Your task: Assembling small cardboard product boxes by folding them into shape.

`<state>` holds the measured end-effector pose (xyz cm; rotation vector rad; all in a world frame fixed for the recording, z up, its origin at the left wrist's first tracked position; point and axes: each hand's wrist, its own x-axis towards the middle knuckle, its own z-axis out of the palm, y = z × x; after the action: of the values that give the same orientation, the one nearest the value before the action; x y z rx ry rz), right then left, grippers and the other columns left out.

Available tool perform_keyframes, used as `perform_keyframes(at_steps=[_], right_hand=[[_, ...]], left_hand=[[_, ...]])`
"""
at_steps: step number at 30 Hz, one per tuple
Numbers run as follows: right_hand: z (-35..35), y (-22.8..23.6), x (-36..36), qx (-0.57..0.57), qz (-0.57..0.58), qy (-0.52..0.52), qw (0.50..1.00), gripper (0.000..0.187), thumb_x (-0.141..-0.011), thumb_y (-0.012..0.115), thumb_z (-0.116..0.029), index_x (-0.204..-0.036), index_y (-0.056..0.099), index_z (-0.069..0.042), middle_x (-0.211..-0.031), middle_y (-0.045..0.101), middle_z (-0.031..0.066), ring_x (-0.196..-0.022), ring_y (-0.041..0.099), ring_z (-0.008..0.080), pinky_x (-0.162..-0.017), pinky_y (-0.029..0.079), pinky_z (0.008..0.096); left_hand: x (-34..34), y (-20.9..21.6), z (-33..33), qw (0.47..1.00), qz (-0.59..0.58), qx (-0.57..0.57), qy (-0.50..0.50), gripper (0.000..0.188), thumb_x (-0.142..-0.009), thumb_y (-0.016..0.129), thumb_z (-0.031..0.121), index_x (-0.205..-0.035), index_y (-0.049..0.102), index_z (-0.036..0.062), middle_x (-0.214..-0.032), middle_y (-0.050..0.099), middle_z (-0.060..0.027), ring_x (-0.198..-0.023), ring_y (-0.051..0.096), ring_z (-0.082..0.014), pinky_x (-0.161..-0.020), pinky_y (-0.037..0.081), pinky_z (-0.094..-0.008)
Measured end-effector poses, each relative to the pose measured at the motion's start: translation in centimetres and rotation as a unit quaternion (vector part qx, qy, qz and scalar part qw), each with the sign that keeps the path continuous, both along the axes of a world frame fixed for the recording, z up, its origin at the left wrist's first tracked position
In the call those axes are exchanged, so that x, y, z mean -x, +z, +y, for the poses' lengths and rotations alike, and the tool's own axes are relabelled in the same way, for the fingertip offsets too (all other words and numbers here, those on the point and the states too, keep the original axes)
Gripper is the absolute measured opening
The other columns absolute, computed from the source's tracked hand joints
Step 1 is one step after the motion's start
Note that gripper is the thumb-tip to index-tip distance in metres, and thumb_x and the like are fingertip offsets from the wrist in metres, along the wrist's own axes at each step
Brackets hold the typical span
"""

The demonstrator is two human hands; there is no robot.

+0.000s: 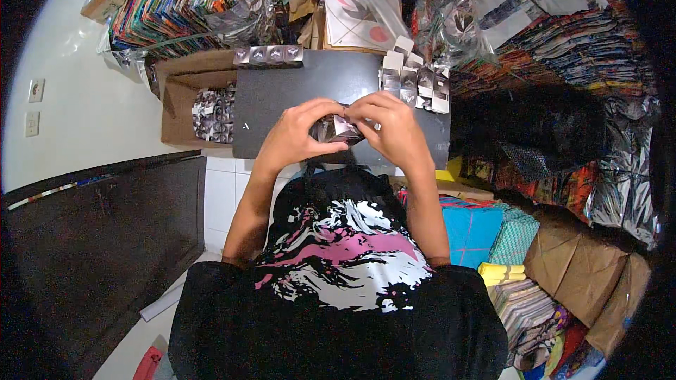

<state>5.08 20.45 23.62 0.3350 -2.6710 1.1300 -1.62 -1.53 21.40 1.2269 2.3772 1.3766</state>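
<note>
Above the near part of a dark tabletop [310, 88], both my hands are closed on one small dark carton [346, 131] with a pale panel on it. My left hand [299, 134] curves round its left side, thumb along the near edge. My right hand [393, 127] pinches at its top right with thumb and fingertips. The fingers cover much of the carton. Several small cartons with white flaps standing up [415, 81] crowd the table's right end. A row of similar dark cartons [269, 55] lines the far left edge.
Left of the table, a brown cardboard box [176, 112] holds many small cartons [214, 114]. Stacks of colourful folded packaging [190, 7] rise behind. To the right are piled bundles [563, 49], a black mesh bag [549, 123] and blue packs [470, 233] lower down.
</note>
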Motion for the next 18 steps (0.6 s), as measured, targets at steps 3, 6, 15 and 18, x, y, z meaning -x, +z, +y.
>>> perform_keyframes(at_steps=[3, 6, 15, 18], right_hand=[[0.2, -0.6, -0.1, -0.024, -0.009, 0.041, 0.999, 0.019, -0.079, 0.079, -0.003, -0.098, 0.079, -0.006, -0.102, 0.075, 0.0088, -0.097, 0.071, 0.0279, -0.087, 0.057, 0.0395], [0.1, -1.1, -0.1, -0.032, -0.006, 0.048, 0.998, 0.019, -0.078, 0.079, -0.004, -0.097, 0.079, -0.007, -0.103, 0.076, 0.0079, -0.097, 0.071, 0.0269, -0.087, 0.058, 0.0389], [-1.4, -1.3, 0.0, -0.087, -0.002, 0.025, 0.996, 0.015, -0.080, 0.076, -0.006, -0.095, 0.079, -0.007, -0.103, 0.075, 0.0066, -0.096, 0.070, 0.0277, -0.086, 0.058, 0.0403], [-1.6, -1.3, 0.0, -0.106, -0.012, 0.017, 0.994, 0.014, -0.081, 0.075, -0.008, -0.095, 0.079, -0.008, -0.104, 0.075, 0.0066, -0.096, 0.070, 0.0280, -0.087, 0.058, 0.0403]], left_hand=[[0.0, 0.7, 0.0, 1.000, -0.012, 0.016, -0.012, 0.053, -0.073, 0.090, 0.030, -0.114, 0.068, 0.0058, -0.114, 0.072, -0.0142, -0.100, 0.071, -0.0367, -0.090, 0.057, -0.0428], [0.3, 0.7, -0.3, 0.999, -0.013, 0.026, -0.016, 0.053, -0.073, 0.090, 0.030, -0.114, 0.068, 0.0060, -0.113, 0.072, -0.0139, -0.099, 0.070, -0.0377, -0.089, 0.057, -0.0432], [0.0, 1.0, -0.7, 0.996, -0.011, 0.089, -0.002, 0.053, -0.072, 0.090, 0.029, -0.115, 0.067, 0.0070, -0.116, 0.071, -0.0132, -0.103, 0.070, -0.0381, -0.090, 0.057, -0.0442], [-0.1, 0.8, -0.9, 0.995, -0.012, 0.099, 0.001, 0.054, -0.072, 0.090, 0.029, -0.114, 0.066, 0.0059, -0.117, 0.071, -0.0142, -0.105, 0.070, -0.0370, -0.092, 0.057, -0.0434]])
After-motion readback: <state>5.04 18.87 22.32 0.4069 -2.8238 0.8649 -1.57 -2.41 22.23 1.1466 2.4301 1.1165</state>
